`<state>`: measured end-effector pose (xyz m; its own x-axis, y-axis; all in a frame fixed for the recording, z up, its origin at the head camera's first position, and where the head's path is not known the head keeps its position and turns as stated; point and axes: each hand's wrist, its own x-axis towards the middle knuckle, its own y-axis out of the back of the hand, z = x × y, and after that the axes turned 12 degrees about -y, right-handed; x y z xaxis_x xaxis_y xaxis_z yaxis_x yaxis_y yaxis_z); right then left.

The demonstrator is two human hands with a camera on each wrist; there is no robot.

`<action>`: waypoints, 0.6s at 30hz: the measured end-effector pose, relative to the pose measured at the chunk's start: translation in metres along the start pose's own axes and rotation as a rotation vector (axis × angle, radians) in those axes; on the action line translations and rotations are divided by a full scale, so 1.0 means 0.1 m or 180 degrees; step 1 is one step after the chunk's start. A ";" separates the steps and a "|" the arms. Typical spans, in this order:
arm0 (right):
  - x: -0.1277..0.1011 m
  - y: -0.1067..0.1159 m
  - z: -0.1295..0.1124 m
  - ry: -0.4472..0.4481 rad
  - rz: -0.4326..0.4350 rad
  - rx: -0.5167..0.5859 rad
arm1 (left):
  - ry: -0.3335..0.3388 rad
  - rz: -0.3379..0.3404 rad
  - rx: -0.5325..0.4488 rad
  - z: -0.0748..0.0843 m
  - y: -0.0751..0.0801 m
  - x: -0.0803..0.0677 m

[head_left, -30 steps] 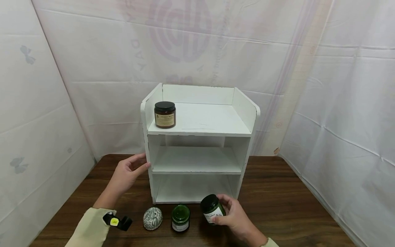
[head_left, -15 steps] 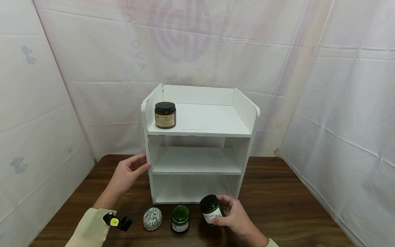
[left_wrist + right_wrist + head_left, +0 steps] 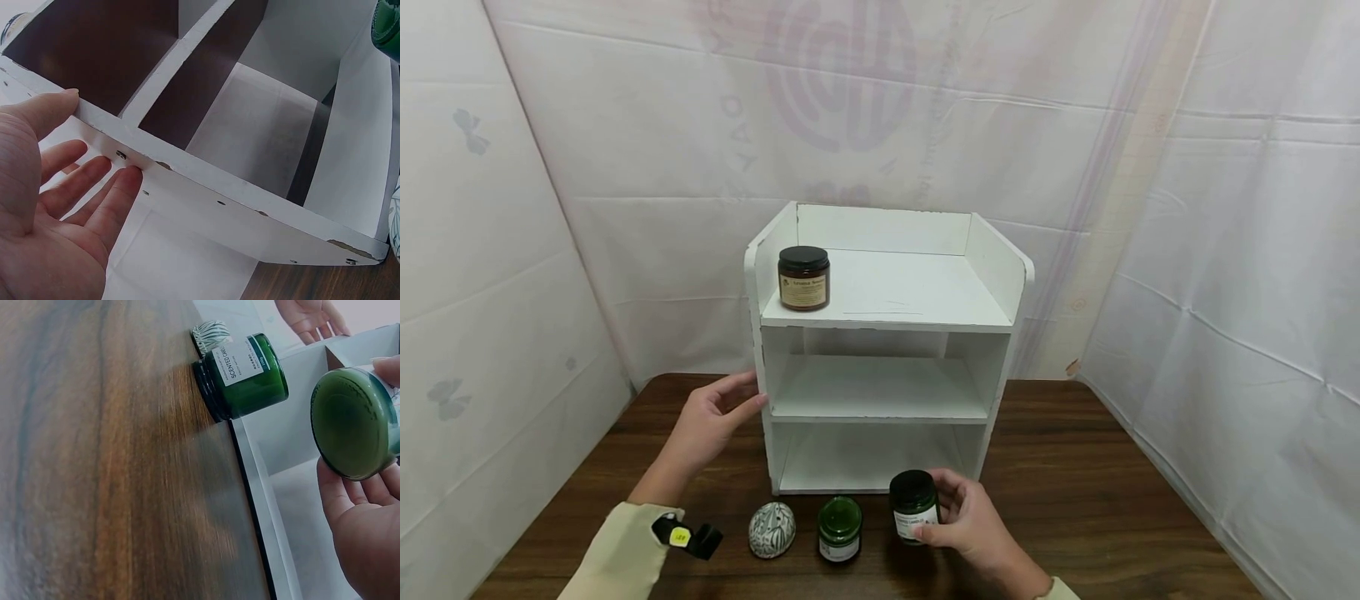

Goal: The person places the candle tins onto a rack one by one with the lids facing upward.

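In the head view my right hand (image 3: 966,521) grips a green glass scented candle jar (image 3: 913,521), black lid up and label facing me. The right wrist view shows the jar's round base (image 3: 350,425), off the table. My left hand (image 3: 707,421) rests against the left side of a white shelf unit (image 3: 880,417). In the left wrist view its thumb touches the front edge and its fingers the outer panel. Between the hands, a second green candle jar (image 3: 839,529) stands upside down on its black lid. Left of it is a rounded black-and-white leaf-patterned object (image 3: 772,530).
An amber jar (image 3: 803,279) with a black lid stands at the left of the unit's top shelf. Below it are a middle shelf (image 3: 880,387) and a bottom shelf (image 3: 872,458). The unit stands on a dark wooden table (image 3: 1060,467), with white sheeting (image 3: 662,208) behind.
The candle jar in my right hand has turned from tilted to nearly upright, its label now facing forward. The left hand stays against the shelf unit.
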<state>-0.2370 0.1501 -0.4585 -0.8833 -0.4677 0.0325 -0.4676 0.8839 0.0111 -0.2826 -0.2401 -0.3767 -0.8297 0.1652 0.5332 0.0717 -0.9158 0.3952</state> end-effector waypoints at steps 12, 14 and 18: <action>0.01 -0.04 0.01 0.0003 -0.0052 0.0089 | -0.0001 -0.0006 0.0035 0.00 0.00 0.01; 0.01 -0.04 0.00 -0.0007 -0.0037 0.0071 | -0.0001 -0.0005 0.0032 -0.01 0.00 0.01; 0.00 -0.05 -0.01 0.0008 -0.0009 0.0027 | 0.0005 -0.0002 0.0022 -0.01 0.01 0.00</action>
<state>-0.2348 0.1456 -0.4578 -0.8819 -0.4702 0.0349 -0.4704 0.8824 0.0027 -0.2833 -0.2413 -0.3770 -0.8306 0.1650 0.5318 0.0751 -0.9131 0.4007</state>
